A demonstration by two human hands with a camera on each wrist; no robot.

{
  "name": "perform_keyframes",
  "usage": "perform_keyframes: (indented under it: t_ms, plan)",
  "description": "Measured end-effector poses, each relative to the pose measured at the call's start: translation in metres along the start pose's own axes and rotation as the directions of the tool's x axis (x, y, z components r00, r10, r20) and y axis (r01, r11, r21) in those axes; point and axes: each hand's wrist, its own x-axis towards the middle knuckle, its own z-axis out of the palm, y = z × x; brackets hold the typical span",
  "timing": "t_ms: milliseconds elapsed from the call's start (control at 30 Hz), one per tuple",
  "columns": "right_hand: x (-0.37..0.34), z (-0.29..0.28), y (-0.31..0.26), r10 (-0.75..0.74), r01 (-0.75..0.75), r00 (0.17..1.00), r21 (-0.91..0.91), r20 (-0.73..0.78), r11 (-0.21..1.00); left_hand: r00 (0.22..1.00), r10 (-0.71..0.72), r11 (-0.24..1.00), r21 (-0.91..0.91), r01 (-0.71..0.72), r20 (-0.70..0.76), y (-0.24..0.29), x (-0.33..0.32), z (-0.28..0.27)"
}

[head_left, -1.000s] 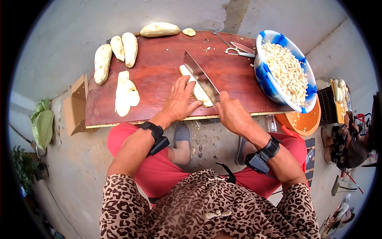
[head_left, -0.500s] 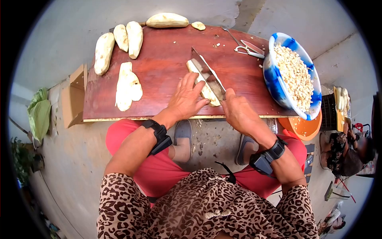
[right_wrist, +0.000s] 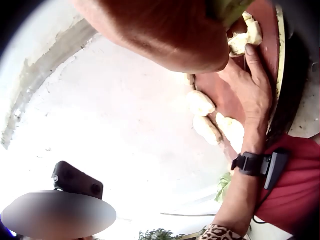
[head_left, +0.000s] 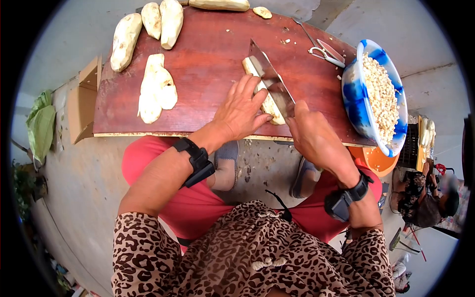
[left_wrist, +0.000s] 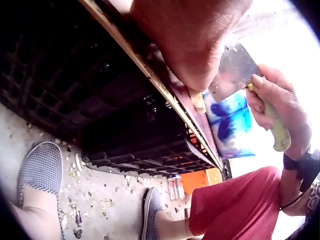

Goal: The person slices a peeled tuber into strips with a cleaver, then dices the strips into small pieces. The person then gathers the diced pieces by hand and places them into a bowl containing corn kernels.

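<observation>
A peeled pale root piece [head_left: 270,109] lies slantwise on the red-brown board [head_left: 213,59], close to its front edge. My left hand [head_left: 242,106] holds it down, fingers along its left side and thumb at its near end. The right hand [head_left: 319,136] grips a cleaver by its yellow-green handle [left_wrist: 276,127]. Its broad blade [head_left: 271,74] stands lengthwise along the piece, beside the left fingertips. A thin white edge of root shows on the blade's right side. Flat pale slices [head_left: 157,89] lie on the board to the left.
Peeled whole roots [head_left: 126,42] line the board's back left. At its right end stands a blue-and-white bowl [head_left: 354,96] of diced root, with a white-handled peeler [head_left: 326,57] beside it. Below are an orange basin [head_left: 376,161] and a cardboard box [head_left: 84,101]. Another person [head_left: 428,198] sits far right.
The head view has shifted, so the board and hands appear farther right. The cleaver stays along the piece, and a thin strip of root has come to show on its right side.
</observation>
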Motion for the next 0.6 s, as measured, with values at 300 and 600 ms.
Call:
perform_keyframes:
  t_ms: [300,600]
  plan:
    - [0.025,0.011,-0.009,0.147,-0.146,0.989,-0.055,0.0,0.988,1.0,0.014,1.0,0.025,-0.014,-0.022,-0.001,0.0,0.004]
    - [-0.032,0.011,-0.002,0.165,-0.159,0.986,-0.135,0.035,0.978,0.998,0.028,0.999,0.019,-0.027,-0.057,-0.003,-0.001,0.009]
